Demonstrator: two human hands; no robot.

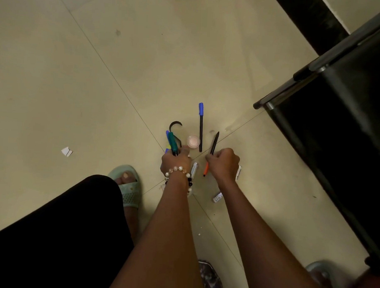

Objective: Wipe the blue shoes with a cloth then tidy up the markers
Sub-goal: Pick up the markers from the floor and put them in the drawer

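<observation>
Markers lie scattered on floor (pixel 79 79). Left hand (pixel 175 162) grips green-capped bundle (pixel 173 143); right hand (pixel 224 164) pinches black pen (pixel 214 143). Advice: transfer it left, then take blue-capped marker (pixel 200 127).

- Left hand (pixel 176 162) grips a green-capped marker (pixel 173 143) among others.
- Right hand (pixel 224 162) holds a black marker (pixel 214 143).
- Blue-capped marker (pixel 200 127) lies on the floor (pixel 101 76), beside a small pink lid (pixel 193 141).

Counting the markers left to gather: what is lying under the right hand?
Under the right hand, a white marker pokes out on the floor; most of it is covered. The hand itself grips a black and orange pen.
</observation>
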